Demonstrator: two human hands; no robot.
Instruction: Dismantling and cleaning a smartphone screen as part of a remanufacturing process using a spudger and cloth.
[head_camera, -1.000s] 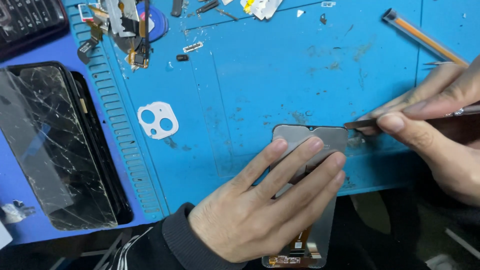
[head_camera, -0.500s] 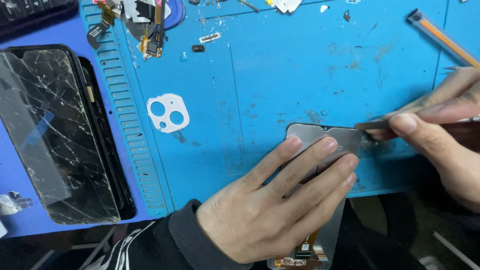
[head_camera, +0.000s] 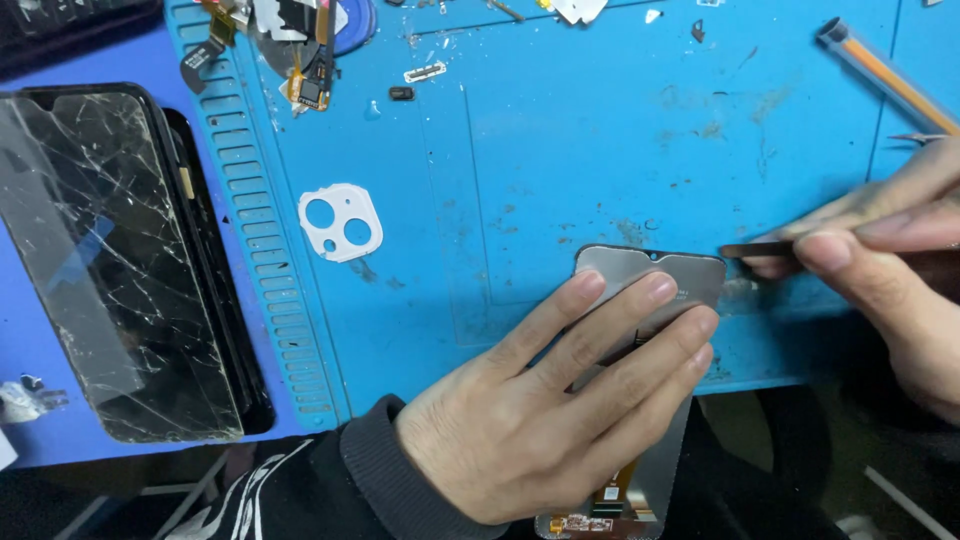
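The left hand (head_camera: 545, 410) lies flat, fingers spread and pressed down on a grey phone display panel (head_camera: 690, 275) at about 5 o'clock in the view. The panel rests on the blue repair mat (head_camera: 560, 150) covering the surface, and its lower part runs off the mat's near edge toward the person. Its long axis runs roughly from 12 to 6 o'clock, leaning slightly, with the notched top edge pointing to 12 o'clock and the end carrying the flex cable and small connector board (head_camera: 590, 520) pointing to 6 o'clock. Only the top corners and the bottom end show; the fingers cover the middle.

The right hand (head_camera: 890, 270) sits at 3 o'clock of the panel, thumb and fingers pinched on a thin dark metal tool (head_camera: 755, 249). The tool lies nearly level, its tip pointing to 9 o'clock and just at the panel's upper right corner; whether it touches the edge cannot be told.

At 9 o'clock, on the far left, a phone with a badly cracked screen (head_camera: 110, 260) lies lengthwise, well apart from both hands. A white camera-lens frame (head_camera: 340, 222) with two round holes lies on the mat between the cracked phone and the panel. Small flex parts (head_camera: 305, 60) are scattered at 11 o'clock, and an orange-shafted tool (head_camera: 885, 75) lies at 2 o'clock.
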